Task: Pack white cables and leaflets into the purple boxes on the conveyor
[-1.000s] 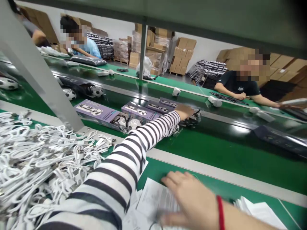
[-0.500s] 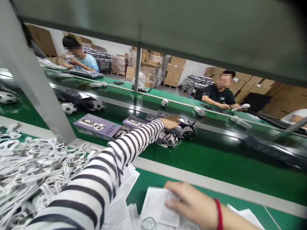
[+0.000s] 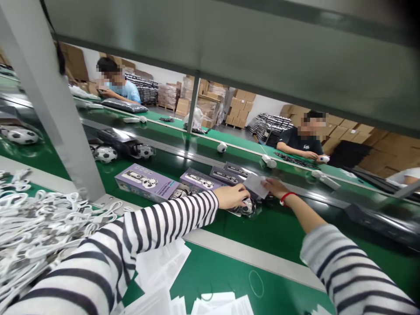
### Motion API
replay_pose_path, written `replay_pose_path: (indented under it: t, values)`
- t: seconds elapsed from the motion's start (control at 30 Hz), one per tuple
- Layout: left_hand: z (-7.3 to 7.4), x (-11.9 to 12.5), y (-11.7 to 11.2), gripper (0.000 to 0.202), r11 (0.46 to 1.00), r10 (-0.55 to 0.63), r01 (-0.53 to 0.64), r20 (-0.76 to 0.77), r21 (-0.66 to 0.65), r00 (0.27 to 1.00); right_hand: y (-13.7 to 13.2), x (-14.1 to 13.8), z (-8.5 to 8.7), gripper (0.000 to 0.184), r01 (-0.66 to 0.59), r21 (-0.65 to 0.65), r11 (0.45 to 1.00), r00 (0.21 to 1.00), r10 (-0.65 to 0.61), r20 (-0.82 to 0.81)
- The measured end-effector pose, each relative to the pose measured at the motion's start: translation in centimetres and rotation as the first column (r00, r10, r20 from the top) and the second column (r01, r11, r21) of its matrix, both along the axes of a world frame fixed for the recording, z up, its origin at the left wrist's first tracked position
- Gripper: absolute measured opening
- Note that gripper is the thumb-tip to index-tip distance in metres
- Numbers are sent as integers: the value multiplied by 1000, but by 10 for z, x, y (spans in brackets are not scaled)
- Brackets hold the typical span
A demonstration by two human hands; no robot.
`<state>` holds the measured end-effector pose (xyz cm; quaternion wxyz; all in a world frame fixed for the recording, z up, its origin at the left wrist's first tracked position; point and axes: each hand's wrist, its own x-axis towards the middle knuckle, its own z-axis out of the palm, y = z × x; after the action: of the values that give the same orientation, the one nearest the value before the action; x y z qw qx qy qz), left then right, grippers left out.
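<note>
My left hand [image 3: 232, 197] reaches over the conveyor, fingers curled at the end of a purple product box [image 3: 198, 179]. A football-patterned ball end in clear plastic [image 3: 247, 206] sticks out just beside its fingertips. Opposite, my right hand [image 3: 274, 187], with a red bracelet, pinches a white folded leaflet [image 3: 257, 185] at the boxes' near ends. Two more purple boxes [image 3: 226, 175] lie side by side behind. Left of them rests another purple box [image 3: 142, 180], its printed face up. What lies beneath the left palm is hidden.
White charging cables [image 3: 49, 227] are heaped at left. Loose leaflets [image 3: 164, 262] and a rubber band [image 3: 256, 283] lie on the near bench. A grey post [image 3: 52, 100] stands at left, below an overhead shelf [image 3: 210, 48]. Two co-workers [image 3: 300, 140] sit across the line.
My right hand has gone from the leaflet pile on the bench to the boxes, carrying a leaflet. My left hand now curls over a nearer box end. The boxes appear slightly further right.
</note>
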<state>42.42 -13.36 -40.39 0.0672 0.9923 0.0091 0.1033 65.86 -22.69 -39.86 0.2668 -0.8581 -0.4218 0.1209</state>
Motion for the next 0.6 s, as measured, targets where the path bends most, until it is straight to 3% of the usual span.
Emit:
replay_pose_path:
  t: [0.17,0.33,0.43,0.6]
  values:
    - [5,-5,-5,22,987,-68,76,-64,138,996,-19,36,-3,18,117,-130,985,993,-120,-10]
    - [10,-12,-8,24,973,-86,88,-21,215,996,-37,54,22,19,105,-171,980,994,-105,8]
    - [27,-23,-5,28,984,-52,53,-11,170,999,-30,47,31,19,95,-225,970,995,-85,56]
    - [52,-74,-31,18,991,-112,121,-142,56,983,-3,2,14,32,112,-188,976,972,-68,227]
